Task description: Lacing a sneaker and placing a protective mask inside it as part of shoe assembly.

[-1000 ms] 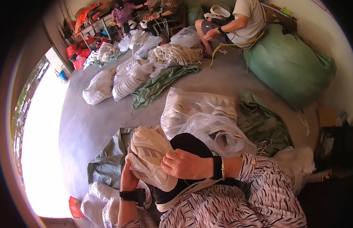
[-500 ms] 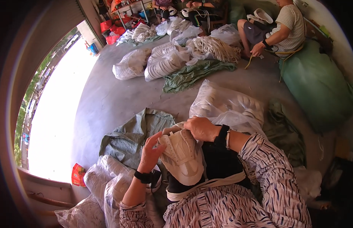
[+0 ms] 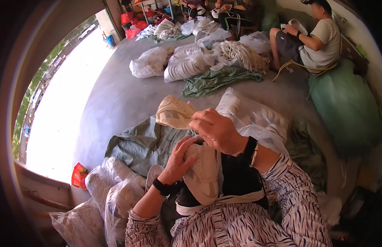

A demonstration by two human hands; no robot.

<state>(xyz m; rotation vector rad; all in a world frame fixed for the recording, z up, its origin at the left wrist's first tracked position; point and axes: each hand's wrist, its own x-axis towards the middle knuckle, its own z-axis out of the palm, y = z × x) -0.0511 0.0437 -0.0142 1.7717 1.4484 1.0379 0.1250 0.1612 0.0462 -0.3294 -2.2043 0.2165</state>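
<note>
A beige-white shoe upper (image 3: pixel 202 177) rests toe-down on my black-clad lap. My left hand (image 3: pixel 178 164) grips its left side near the opening, thumb across the front. Higher up, a second beige shoe upper (image 3: pixel 174 113) with grey side panels is tilted sideways in the air, its end pinched by my right hand (image 3: pixel 213 129). The fingers of the right hand are bent and partly hide the grip. A bundle of pale laces (image 3: pixel 199 209) lies across my waist.
Clear bags of uppers (image 3: pixel 257 115) lie just beyond my lap, with more bags (image 3: pixel 121 193) at the left. A green sheet (image 3: pixel 133 146) covers the floor ahead. A seated co-worker (image 3: pixel 318 45) handles a white piece near a big green sack (image 3: pixel 343 107).
My right hand has lifted a second shoe upper forward and left, away from the one on my lap. The left hand has shifted slightly right. The co-worker's hands have risen to a white piece.
</note>
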